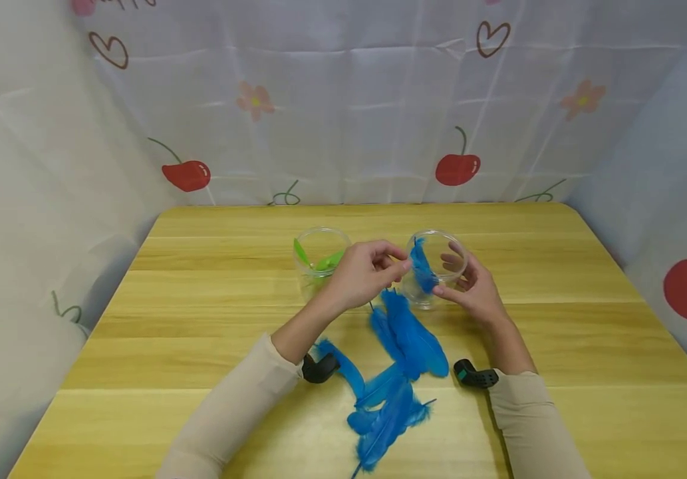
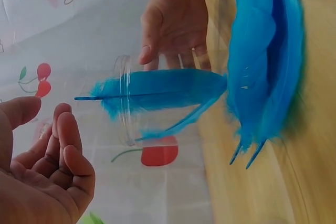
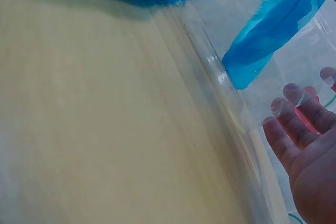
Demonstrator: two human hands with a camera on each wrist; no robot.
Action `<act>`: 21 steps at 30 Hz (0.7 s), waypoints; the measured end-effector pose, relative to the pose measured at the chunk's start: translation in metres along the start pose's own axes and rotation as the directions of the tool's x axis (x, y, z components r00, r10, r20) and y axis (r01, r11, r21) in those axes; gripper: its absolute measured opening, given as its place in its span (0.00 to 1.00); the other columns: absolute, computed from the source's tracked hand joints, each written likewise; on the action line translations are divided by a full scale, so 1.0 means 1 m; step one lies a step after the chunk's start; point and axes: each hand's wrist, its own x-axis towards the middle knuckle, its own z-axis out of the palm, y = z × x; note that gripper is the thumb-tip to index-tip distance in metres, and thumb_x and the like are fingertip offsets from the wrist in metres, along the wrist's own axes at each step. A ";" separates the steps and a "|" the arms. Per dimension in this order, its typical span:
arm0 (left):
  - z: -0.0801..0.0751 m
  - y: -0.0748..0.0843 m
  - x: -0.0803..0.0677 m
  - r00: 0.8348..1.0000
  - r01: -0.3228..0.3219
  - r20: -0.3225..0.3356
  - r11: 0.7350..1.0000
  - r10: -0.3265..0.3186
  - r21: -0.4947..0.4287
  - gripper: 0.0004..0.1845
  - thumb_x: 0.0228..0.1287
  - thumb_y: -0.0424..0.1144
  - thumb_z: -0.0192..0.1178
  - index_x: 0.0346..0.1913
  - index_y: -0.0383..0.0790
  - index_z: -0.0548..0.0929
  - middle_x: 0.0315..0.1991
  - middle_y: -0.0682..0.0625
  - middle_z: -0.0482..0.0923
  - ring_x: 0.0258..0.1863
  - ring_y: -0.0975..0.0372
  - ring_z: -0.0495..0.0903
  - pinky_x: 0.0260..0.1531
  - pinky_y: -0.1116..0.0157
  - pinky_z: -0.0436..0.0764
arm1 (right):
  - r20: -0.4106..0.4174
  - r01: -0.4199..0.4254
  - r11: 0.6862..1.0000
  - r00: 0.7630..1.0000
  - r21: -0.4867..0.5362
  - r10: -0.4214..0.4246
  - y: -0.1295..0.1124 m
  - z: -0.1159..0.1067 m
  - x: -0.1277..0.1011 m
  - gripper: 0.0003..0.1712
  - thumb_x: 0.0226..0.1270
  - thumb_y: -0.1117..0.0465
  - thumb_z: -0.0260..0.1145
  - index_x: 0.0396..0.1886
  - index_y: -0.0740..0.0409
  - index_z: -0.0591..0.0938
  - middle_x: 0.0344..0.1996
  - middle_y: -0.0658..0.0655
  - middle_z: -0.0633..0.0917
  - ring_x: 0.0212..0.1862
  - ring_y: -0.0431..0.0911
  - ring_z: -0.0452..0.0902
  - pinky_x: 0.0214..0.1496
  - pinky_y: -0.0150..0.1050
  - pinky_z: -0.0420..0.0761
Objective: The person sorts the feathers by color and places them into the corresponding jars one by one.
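Filling most of the head view is a pale wooden table (image 1: 558,346), w/ white cloth walls (image 1: 349,120) printed w/ cherries, hearts & flowers on three sides. Landmark: the clear jar (image 1: 435,266), standing just past the table's middle.

A blue feather (image 1: 422,266) sits in that jar, leaning on its left wall; in the left wrist view its quill pokes out past the rim. Right hand (image 1: 475,286) cups the jar from the right & behind, fingers curled round the glass, thumb at the near side by the feather. Left hand (image 1: 367,269) is just left of the jar, fingertips right at the rim near the feather's tip; left wrist view shows the fingers loosely curled, holding nothing, a small gap to the quill.

Left of the jar, behind the left hand: a second clear jar (image 1: 319,259) w/ green feathers (image 1: 319,258) inside. Nearer than the jar, betw. the two forearms: a loose pile of blue feathers (image 1: 397,372) flat on the table. Both arms in beige sleeves (image 1: 229,412), w/ a dark wrist-worn cam at each cuff.
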 end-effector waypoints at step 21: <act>-0.024 -0.021 -0.037 0.998 -0.002 0.066 0.999 -0.001 0.051 0.13 0.71 0.41 0.61 0.51 0.37 0.84 0.38 0.51 0.81 0.33 0.60 0.78 0.33 0.65 0.79 | -0.001 0.014 1.000 1.000 -0.022 -0.014 0.000 0.000 0.000 0.47 0.61 0.71 0.70 0.77 0.55 0.59 0.67 0.70 0.70 0.69 0.61 0.64 0.67 0.64 0.62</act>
